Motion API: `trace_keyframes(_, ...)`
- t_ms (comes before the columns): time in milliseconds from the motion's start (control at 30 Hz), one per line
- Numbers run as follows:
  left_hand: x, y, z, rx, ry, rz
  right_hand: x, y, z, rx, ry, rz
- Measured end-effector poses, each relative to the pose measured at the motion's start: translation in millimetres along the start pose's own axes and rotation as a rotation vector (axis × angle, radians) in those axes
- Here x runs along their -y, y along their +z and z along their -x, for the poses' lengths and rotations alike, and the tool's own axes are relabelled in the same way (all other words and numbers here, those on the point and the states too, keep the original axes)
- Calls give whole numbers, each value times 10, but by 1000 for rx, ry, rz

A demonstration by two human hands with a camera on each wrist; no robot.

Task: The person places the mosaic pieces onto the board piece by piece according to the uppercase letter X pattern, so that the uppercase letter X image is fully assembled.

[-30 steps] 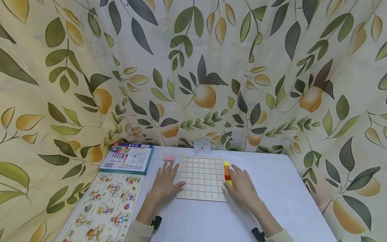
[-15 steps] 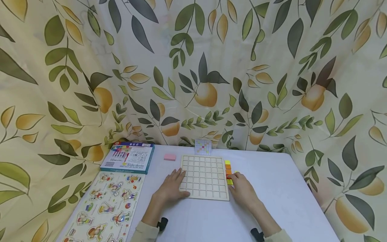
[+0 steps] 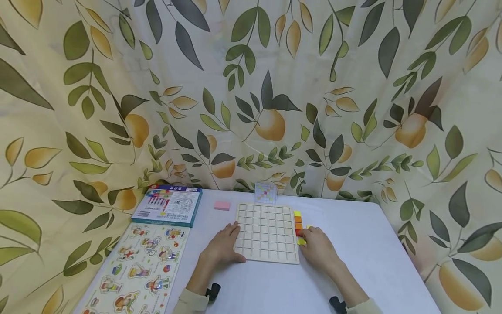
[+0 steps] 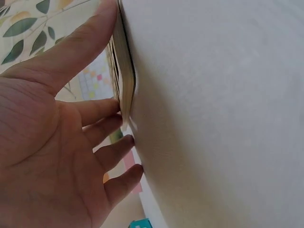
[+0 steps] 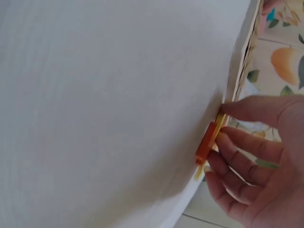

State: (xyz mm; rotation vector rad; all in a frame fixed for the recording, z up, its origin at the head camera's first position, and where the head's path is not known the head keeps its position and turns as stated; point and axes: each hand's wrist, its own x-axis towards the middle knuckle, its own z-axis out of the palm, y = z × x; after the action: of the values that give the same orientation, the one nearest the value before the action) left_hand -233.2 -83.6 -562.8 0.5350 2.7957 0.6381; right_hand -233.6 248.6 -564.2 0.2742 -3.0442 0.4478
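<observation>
Head view shows my left hand (image 3: 222, 249) flat against the empty grid board (image 3: 266, 232); my right hand (image 3: 318, 249) fingers pinch a coloured tile (image 3: 300, 241) just right of it. No tile placed yet.

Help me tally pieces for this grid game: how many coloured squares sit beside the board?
4 visible coloured squares in a column at the wooden board's right edge; the right hand may hide more.
</observation>
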Motion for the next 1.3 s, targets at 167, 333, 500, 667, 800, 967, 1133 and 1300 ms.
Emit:
trace_keyframes(167,14,16,6,-3,-10,-19,-34,-15,-44,15,-16,29)
trace_keyframes(333,11,9,28,-2,-15,-14,-62,-55,-61,22,-27,23)
trace_keyframes(500,6,-5,28,1,-16,-17,-70,-158,-104,14,-5,-15)
trace_keyframes(667,16,-35,5,-15,-16,-36,-19,-238,-218,-10,-48,-71)
trace_keyframes(800,15,-57,7,-13,-18,-38,53,-245,-306,-22,-91,-118)
trace_keyframes(967,19,-30,2,-5,-26,-40,154,-206,-418,-31,-135,-158)
trace_keyframes(1133,16,13,-16,-3,-29,-42,265,-153,-565,-10,-163,-188)
trace_keyframes(1300,7,36,-13,-2,-41,-40,386,-89,-736,7,-184,-223)
